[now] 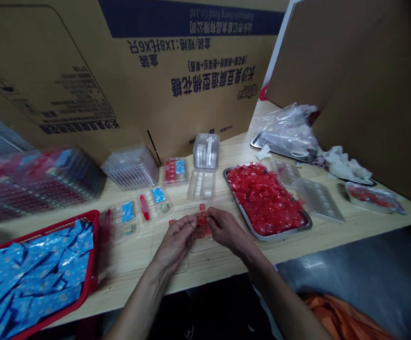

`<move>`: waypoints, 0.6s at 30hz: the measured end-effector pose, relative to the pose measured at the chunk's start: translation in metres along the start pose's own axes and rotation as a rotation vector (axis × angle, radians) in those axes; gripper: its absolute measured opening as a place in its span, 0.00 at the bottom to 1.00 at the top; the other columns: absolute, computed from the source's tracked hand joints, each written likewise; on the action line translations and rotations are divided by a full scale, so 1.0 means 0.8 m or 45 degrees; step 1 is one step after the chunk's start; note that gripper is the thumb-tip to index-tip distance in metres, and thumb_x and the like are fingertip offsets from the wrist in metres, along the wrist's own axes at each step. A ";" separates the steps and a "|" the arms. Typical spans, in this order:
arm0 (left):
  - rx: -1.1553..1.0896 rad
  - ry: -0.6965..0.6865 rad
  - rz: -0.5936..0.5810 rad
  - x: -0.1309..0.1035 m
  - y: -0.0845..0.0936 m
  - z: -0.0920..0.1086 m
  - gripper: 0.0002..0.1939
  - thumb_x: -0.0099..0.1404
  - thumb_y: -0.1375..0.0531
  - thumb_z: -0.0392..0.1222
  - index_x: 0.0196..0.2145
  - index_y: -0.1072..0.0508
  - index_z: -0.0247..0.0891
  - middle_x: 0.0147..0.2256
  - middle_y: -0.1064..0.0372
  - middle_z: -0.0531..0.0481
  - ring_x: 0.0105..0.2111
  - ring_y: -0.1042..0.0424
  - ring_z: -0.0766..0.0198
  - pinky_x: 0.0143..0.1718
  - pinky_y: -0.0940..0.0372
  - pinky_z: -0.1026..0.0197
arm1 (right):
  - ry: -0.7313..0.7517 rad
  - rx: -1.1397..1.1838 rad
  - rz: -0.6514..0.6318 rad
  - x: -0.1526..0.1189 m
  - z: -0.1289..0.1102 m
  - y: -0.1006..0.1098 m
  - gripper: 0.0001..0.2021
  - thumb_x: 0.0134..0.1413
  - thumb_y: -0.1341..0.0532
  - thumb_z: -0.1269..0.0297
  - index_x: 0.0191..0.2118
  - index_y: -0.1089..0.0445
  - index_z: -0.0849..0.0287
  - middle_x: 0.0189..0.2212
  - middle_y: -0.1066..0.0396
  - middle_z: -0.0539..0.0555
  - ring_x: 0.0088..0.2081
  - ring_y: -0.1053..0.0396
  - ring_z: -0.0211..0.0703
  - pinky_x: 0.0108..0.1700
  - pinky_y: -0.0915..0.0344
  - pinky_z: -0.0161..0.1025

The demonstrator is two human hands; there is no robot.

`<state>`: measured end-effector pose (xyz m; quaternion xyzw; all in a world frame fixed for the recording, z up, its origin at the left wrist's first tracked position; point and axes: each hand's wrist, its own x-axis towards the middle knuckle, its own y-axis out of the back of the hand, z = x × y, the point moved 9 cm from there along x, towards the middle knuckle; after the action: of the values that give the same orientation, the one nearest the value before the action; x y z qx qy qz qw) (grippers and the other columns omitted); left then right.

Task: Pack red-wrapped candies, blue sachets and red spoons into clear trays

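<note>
My left hand (175,240) and my right hand (227,230) meet over a clear plastic tray (199,246) at the table's front. Fingertips of both are pinched around small red translucent pieces (201,220), partly hidden by the fingers. One more red piece (201,207) shows in the tray just beyond. Right of my right hand stands a metal tray (258,234) heaped with similar red pieces (262,196). To the left, clear trays hold blue packets (158,194) and a red stick-shaped item (144,208).
A red basket (97,245) of blue packets stands front left. Behind are stacked clear trays (131,166), filled stacks (42,177) and a large cardboard box (138,85). Clear trays (321,199), a plastic bag (286,127) and a foil-like dish (373,196) lie right.
</note>
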<state>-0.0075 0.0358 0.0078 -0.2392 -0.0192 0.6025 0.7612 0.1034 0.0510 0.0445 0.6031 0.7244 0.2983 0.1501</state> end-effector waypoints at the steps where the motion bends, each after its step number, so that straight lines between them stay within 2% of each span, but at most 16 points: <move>1: 0.029 -0.005 0.013 0.000 -0.001 0.001 0.17 0.56 0.31 0.51 0.34 0.27 0.34 0.38 0.26 0.44 0.37 0.27 0.62 0.38 0.33 0.62 | 0.007 -0.020 -0.009 -0.002 -0.003 0.001 0.09 0.57 0.48 0.75 0.31 0.36 0.57 0.26 0.29 0.52 0.28 0.32 0.41 0.31 0.46 0.35; 4: 0.174 -0.159 0.106 0.000 -0.001 0.013 0.17 0.57 0.32 0.50 0.29 0.33 0.37 0.28 0.29 0.52 0.28 0.31 0.67 0.30 0.36 0.66 | 0.026 -0.134 -0.014 -0.008 -0.014 0.002 0.07 0.57 0.48 0.76 0.34 0.36 0.58 0.29 0.27 0.55 0.30 0.31 0.43 0.32 0.46 0.36; 7: 0.226 -0.308 0.156 -0.002 -0.001 0.025 0.16 0.57 0.32 0.45 0.33 0.37 0.40 0.26 0.30 0.57 0.24 0.33 0.69 0.28 0.36 0.66 | 0.050 -0.217 -0.015 -0.013 -0.022 0.000 0.06 0.57 0.48 0.75 0.36 0.36 0.59 0.30 0.27 0.57 0.31 0.31 0.45 0.33 0.44 0.37; 10: 0.412 -0.369 0.168 -0.005 -0.001 0.030 0.10 0.60 0.37 0.41 0.39 0.32 0.40 0.30 0.26 0.54 0.28 0.29 0.66 0.32 0.35 0.64 | 0.100 -0.227 -0.037 -0.015 -0.029 -0.009 0.07 0.56 0.48 0.77 0.37 0.36 0.59 0.32 0.27 0.58 0.33 0.30 0.46 0.35 0.42 0.37; 13: 0.752 -0.462 0.271 -0.010 0.003 0.040 0.06 0.60 0.40 0.37 0.35 0.24 0.38 0.28 0.26 0.53 0.28 0.30 0.66 0.31 0.37 0.66 | 0.108 -0.221 -0.043 -0.016 -0.031 -0.016 0.09 0.55 0.48 0.78 0.39 0.35 0.60 0.34 0.27 0.59 0.37 0.29 0.47 0.37 0.40 0.37; 15: 0.777 -0.443 0.275 -0.009 0.005 0.041 0.08 0.60 0.40 0.37 0.35 0.21 0.37 0.27 0.25 0.53 0.27 0.30 0.66 0.31 0.37 0.66 | 0.073 -0.239 -0.028 -0.015 -0.027 -0.012 0.09 0.56 0.48 0.78 0.39 0.35 0.61 0.34 0.27 0.59 0.36 0.29 0.46 0.36 0.41 0.37; 18: 0.455 -0.247 0.097 -0.004 0.000 0.030 0.13 0.61 0.37 0.41 0.43 0.20 0.36 0.35 0.21 0.47 0.37 0.24 0.61 0.42 0.32 0.62 | 0.006 -0.285 0.004 -0.013 -0.017 0.004 0.08 0.59 0.49 0.76 0.36 0.35 0.60 0.31 0.28 0.57 0.33 0.30 0.45 0.33 0.44 0.37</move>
<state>-0.0159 0.0409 0.0303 -0.0416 0.0239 0.6448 0.7628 0.1003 0.0379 0.0560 0.5829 0.6861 0.3790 0.2142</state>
